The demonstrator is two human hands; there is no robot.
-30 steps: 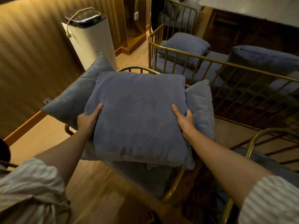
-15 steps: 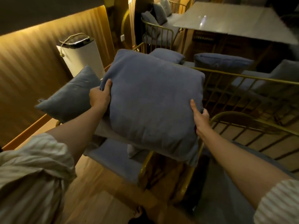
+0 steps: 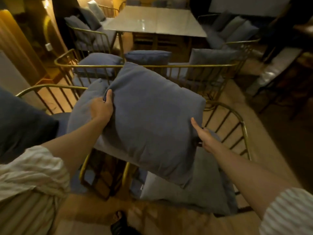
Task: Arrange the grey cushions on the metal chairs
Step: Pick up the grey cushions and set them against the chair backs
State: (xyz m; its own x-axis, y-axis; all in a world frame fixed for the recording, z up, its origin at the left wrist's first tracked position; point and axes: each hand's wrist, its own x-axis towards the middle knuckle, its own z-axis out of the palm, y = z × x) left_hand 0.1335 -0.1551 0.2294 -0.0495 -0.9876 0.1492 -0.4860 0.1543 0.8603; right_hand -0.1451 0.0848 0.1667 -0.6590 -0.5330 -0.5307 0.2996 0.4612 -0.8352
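Observation:
I hold a large grey cushion in the air, tilted, above the gap between two gold metal chairs. My left hand grips its upper left edge and my right hand grips its right edge. A second grey cushion sits behind it on the left chair. The right chair has a grey seat pad below the held cushion. A dark cushion fills the left edge of the view.
Behind stands a long metal bench carrying three grey cushions. A pale table is beyond it, with more cushioned chairs on both sides. The wooden floor and my foot are at the bottom.
I have swung the cushion to the right, from over the left chair towards the right chair, and the view turned right with it. Both hands kept their hold.

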